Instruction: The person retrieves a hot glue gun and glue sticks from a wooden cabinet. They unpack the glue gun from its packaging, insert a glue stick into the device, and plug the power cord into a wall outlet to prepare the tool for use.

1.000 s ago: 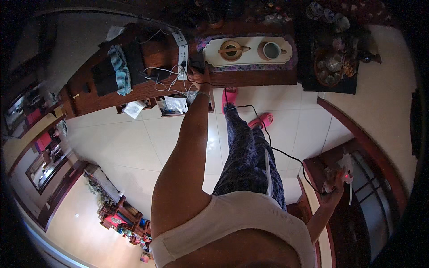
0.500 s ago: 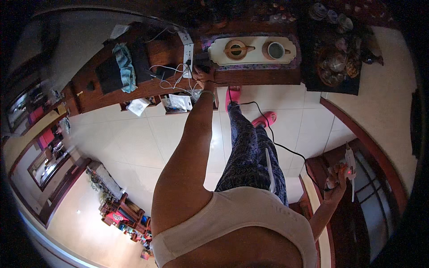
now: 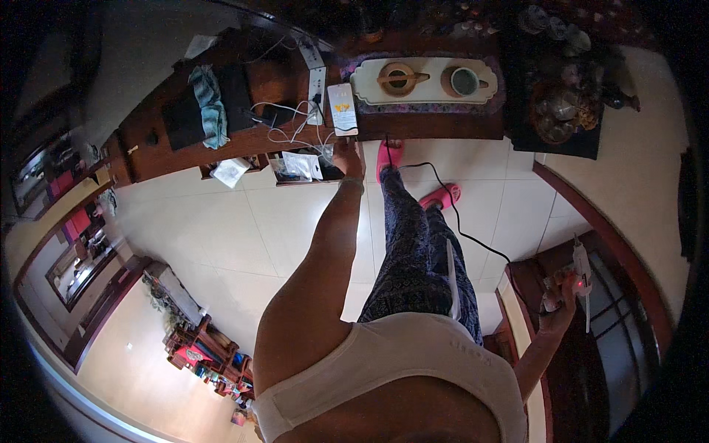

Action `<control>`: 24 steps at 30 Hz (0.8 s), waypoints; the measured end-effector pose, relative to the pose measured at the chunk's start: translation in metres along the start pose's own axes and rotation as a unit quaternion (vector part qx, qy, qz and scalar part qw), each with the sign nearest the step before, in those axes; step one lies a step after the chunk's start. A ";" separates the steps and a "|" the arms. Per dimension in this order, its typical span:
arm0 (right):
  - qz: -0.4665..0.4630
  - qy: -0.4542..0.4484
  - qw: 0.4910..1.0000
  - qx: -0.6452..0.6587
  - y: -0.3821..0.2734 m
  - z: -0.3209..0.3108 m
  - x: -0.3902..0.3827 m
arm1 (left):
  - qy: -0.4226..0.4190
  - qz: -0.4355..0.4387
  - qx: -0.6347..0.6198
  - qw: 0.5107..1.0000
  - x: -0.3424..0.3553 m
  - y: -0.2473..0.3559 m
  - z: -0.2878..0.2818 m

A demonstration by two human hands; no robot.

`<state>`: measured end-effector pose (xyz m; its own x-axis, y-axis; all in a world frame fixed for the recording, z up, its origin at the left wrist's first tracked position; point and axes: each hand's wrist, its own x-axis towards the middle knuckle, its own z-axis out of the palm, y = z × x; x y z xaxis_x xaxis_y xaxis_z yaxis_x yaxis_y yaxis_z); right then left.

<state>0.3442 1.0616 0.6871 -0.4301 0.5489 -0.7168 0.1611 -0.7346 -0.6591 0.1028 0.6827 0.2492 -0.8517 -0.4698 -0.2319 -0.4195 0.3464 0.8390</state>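
My left hand (image 3: 347,159) is at the front edge of the dark wooden table, just below a phone (image 3: 342,109) with a lit screen. At least one finger stretches toward the phone's lower end; the others are hard to make out. A black cord crosses the phone near that end. Out to the far right, my right hand (image 3: 559,297) is closed around a white glue gun (image 3: 582,269), its nozzle pointing up and a small red light glowing. A black cord (image 3: 473,240) runs from that hand toward the table.
A white power strip (image 3: 317,96) with tangled white cables (image 3: 292,133) lies left of the phone. Open drawers (image 3: 277,173) under the table hold plastic packets. Right of the phone, a white tray (image 3: 422,90) carries two vessels. A blue-grey cloth (image 3: 209,107) lies leftward.
My left hand has drawn back from beside the power strip to the table's front edge. The phone's screen, dark before, is now lit and uncovered. My right hand keeps its hold.
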 end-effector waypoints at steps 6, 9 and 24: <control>0.022 -0.046 0.997 0.056 0.006 -0.006 0.005 | -0.064 -0.010 0.040 0.997 0.011 -0.013 -0.004; 0.020 -0.063 0.996 0.055 0.006 -0.009 0.005 | -0.081 0.000 0.173 0.982 0.008 0.007 -0.009; 0.036 -0.072 0.994 0.067 0.010 -0.006 0.001 | -0.022 0.118 0.218 0.968 0.005 -0.014 -0.011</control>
<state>0.3508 1.0570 0.6786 -0.5466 0.4371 -0.7143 0.0806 -0.8215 -0.5644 0.1078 0.6665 0.2422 -0.9488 -0.3034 -0.0880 -0.2956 0.7548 0.5856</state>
